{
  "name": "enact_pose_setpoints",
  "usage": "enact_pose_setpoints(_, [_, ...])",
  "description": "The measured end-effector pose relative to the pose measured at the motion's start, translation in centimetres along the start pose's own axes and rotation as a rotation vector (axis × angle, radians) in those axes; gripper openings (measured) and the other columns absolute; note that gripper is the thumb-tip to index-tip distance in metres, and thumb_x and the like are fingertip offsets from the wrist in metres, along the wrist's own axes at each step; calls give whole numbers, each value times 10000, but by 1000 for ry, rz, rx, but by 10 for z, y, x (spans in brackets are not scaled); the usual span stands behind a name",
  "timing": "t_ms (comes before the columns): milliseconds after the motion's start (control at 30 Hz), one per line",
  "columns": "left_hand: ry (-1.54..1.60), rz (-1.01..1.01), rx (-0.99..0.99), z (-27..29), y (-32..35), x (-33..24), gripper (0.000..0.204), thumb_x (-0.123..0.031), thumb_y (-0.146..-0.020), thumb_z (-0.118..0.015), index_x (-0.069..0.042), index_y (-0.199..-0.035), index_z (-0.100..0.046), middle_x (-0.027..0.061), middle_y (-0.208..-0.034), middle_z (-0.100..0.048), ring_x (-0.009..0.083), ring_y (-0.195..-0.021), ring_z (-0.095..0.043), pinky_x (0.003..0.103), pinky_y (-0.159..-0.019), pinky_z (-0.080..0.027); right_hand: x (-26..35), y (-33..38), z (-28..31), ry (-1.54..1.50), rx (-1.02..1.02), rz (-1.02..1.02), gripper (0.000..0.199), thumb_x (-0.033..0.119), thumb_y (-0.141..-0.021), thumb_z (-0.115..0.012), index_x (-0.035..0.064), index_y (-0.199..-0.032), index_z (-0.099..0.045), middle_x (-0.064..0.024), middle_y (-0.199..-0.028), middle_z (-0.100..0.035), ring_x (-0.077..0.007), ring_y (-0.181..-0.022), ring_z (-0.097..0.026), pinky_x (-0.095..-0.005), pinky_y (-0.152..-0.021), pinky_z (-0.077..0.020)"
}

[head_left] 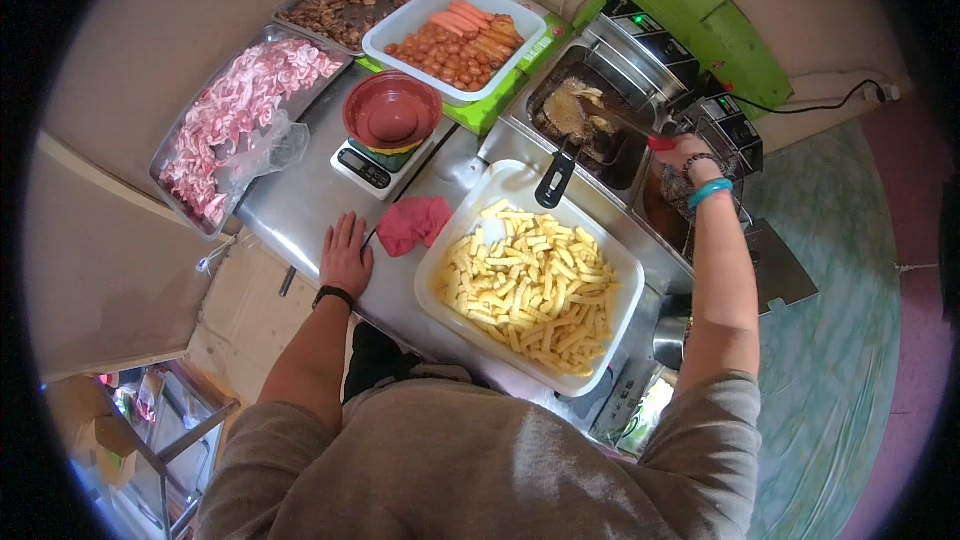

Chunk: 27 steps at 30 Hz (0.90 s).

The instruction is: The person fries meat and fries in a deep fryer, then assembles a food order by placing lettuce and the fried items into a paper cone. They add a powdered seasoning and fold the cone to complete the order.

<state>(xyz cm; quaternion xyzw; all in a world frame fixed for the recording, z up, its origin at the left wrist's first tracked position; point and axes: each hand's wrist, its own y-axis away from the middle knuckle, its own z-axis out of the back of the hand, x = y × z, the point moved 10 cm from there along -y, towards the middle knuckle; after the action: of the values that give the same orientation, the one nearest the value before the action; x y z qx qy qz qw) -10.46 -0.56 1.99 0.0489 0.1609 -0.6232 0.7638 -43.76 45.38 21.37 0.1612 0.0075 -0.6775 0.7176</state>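
Observation:
My right hand (680, 154) is closed around the red handle (660, 143) of a thin metal utensil, whose exact kind I cannot make out. It reaches left over the deep fryer (638, 175), where pale pieces of food (568, 112) sit in bubbling oil. A basket handle with a black grip (555, 180) sticks out toward me from that fryer. Flat on the steel counter's near edge rests my left hand (346, 258), fingers stretched out and holding nothing. Just right of it lies a crumpled red cloth (412, 224). A white tub (430, 285) of cut fries (535, 285) stands between my arms.
A kitchen scale (366, 172) carries a reddish-brown bowl (392, 110). Behind it, a white tub (378, 40) holds sausages and small round pieces. Trays of raw sliced meat (230, 125) and browned pieces (365, 0) stand left. Black cables (830, 110) run along the wall.

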Motion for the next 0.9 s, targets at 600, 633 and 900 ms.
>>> enact_pose_setpoints(600, [-17, 5, -14, 0, 5, 4, 503, -185, -779, -493, -66, -1254, -374, 120, -1349, -303, 256, -1263, -265, 414, -1052, -181, 19, 62, 30, -224, 38, 181, 375, 309, -635, -687, 86, -933, -641, -74, -643, -612, -169, -561, -588, -299, -530, -463])
enact_pose_setpoints(633, [-9, -6, -16, 0, 1, 0, 499, -190, -781, -490, -64, -1251, -377, 121, -1345, -307, 255, -1262, -267, 414, -1049, -184, 14, 54, 34, -130, -169, 332, 385, 316, -637, -690, 90, -944, -636, -97, -695, -625, -203, -629, -603, -324, -581, -468])
enact_pose_setpoints(900, [-14, -8, -35, 0, 2, 4, 493, -193, -780, -485, -68, -1246, -383, 122, -1341, -310, 254, -1263, -267, 413, -1045, -187, 67, 52, -5, -51, -62, 180, 408, 351, -680, -639, 133, -1024, -607, -139, -963, -609, -302, -917, -571, -380, -789, -456])
